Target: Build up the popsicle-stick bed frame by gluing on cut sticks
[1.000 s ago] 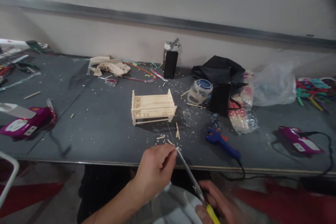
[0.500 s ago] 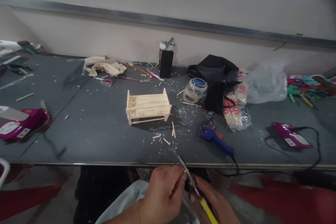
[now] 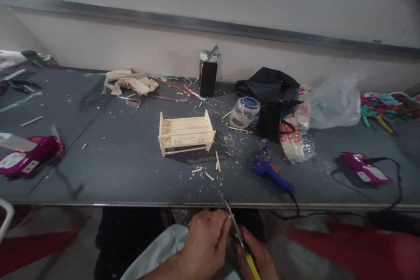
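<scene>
Just below the table's front edge, my right hand (image 3: 257, 253) is closed round a yellow-handled knife (image 3: 239, 234). Its long narrow blade points up and away, over the table edge. My left hand (image 3: 206, 240) is closed in a pinch, its fingertips right beside the blade. Whatever those fingers hold is hidden. On the table ahead stands a small model bed (image 3: 187, 133) made of pale wooden sticks, with a post at each corner. Short cut stick pieces (image 3: 209, 176) and white crumbs lie between it and my hands.
A blue glue gun (image 3: 272, 175) lies at right with its cord over the edge. Behind it are a clear jar (image 3: 244, 113), a black bag (image 3: 269, 85) and packed sticks (image 3: 293, 140). A phone (image 3: 208, 79) leans on a bottle. Purple devices (image 3: 365, 168) sit at both sides.
My right hand and the knife have shifted a little left and down, drawing the blade back along my left fingertips. My left hand stays nearly in place. The things on the table have not moved.
</scene>
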A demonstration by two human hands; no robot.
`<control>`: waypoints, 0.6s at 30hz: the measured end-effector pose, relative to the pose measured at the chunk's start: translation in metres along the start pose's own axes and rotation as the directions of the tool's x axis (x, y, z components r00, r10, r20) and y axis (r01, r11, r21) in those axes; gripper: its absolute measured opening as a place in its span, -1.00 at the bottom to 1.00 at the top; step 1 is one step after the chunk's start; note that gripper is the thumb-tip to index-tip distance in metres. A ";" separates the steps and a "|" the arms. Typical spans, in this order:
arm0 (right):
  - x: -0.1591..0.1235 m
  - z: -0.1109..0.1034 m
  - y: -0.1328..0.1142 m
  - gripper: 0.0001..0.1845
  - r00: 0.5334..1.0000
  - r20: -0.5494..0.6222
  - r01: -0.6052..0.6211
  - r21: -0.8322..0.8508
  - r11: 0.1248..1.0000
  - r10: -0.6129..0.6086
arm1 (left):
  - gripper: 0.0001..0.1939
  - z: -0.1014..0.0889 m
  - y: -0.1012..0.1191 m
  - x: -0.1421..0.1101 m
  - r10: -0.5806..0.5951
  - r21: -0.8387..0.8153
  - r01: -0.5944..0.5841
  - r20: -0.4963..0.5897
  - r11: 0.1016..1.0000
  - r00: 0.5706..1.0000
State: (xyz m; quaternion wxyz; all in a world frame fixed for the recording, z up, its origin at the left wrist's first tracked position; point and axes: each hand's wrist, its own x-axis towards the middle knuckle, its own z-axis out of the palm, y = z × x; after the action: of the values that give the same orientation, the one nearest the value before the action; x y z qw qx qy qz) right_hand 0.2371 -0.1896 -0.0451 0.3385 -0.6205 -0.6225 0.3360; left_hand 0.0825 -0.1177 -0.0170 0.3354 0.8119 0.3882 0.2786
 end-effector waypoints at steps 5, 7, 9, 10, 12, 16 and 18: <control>0.000 0.007 -0.001 -0.69 0.994 -0.046 0.094 -0.021 0.995 -0.095 | -0.82 -0.004 0.001 -0.001 0.037 0.091 -0.041 0.047 0.995 0.998; -0.002 0.006 0.000 -0.69 0.993 -0.058 0.103 -0.037 0.994 -0.105 | -0.83 -0.005 0.000 -0.002 0.077 0.121 -0.084 0.061 0.989 0.995; -0.004 0.004 0.000 -0.68 0.993 -0.049 0.100 -0.062 0.993 -0.103 | -0.84 -0.007 0.001 -0.003 0.104 0.098 -0.111 0.074 0.989 0.992; -0.005 0.002 -0.001 -0.68 0.994 -0.037 0.101 -0.079 0.992 -0.104 | -0.85 -0.008 0.002 -0.002 0.110 0.064 -0.115 0.077 0.991 0.991; -0.007 -0.003 -0.005 -0.66 0.995 -0.032 0.091 -0.107 0.990 -0.095 | -0.84 -0.009 0.006 0.000 0.097 -0.043 -0.094 0.074 0.995 0.993; -0.008 -0.014 -0.016 -0.60 0.995 -0.094 -0.026 -0.136 0.990 0.014 | -0.73 -0.007 0.016 0.006 -0.018 -0.278 0.039 0.078 0.960 0.997; -0.009 -0.019 -0.019 -0.58 0.993 -0.102 -0.071 -0.142 0.987 0.056 | -0.70 -0.002 0.020 0.008 -0.098 -0.352 0.123 0.087 0.928 0.991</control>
State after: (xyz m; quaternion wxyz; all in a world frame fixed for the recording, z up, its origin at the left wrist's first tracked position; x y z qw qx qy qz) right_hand 0.2423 -0.1984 -0.0190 0.3112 -0.6787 -0.6081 0.2696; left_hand 0.0943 -0.1199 0.0008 0.5053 0.7234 0.3648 0.2971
